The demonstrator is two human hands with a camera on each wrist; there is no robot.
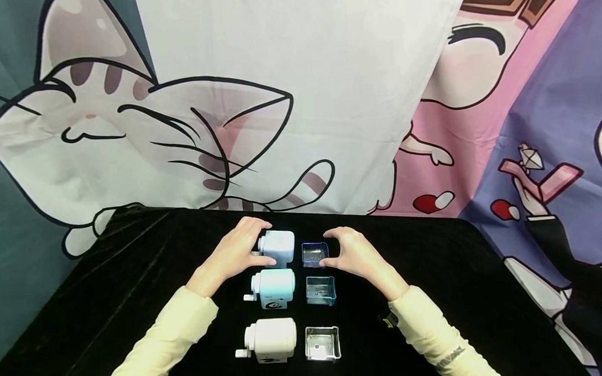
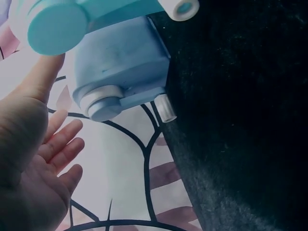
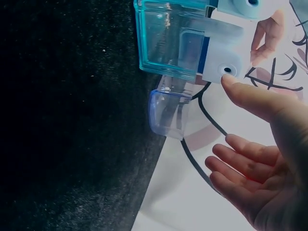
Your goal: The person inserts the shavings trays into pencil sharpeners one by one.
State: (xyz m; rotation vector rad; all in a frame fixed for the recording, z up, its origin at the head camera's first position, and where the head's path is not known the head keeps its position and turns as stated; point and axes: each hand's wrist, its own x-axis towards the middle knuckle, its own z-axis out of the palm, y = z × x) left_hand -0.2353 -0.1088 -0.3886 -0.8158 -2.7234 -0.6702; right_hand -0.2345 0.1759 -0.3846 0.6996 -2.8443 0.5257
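Note:
Three crank pencil sharpeners stand in a column: a light blue sharpener [image 1: 278,246] farthest off, a turquoise sharpener [image 1: 275,286] in the middle and a white sharpener [image 1: 274,337] nearest. Beside each lies a see-through shavings drawer: a blue-rimmed drawer [image 1: 315,255], a teal drawer [image 1: 320,290] and a colourless drawer [image 1: 323,343]. My left hand [image 1: 238,248] is spread around the crank side of the light blue sharpener, with relaxed fingers in the left wrist view. At the blue-rimmed drawer, my right hand [image 1: 352,252] has its thumb close to the right edge, fingers loosely extended.
Black velvet cloth [image 1: 185,302] covers the table. Behind it hangs a printed cartoon curtain [image 1: 328,98]. A small dark item with yellow marks [image 1: 388,319] lies by the right sleeve. The turquoise sharpener and teal drawer stand just in front of the hands.

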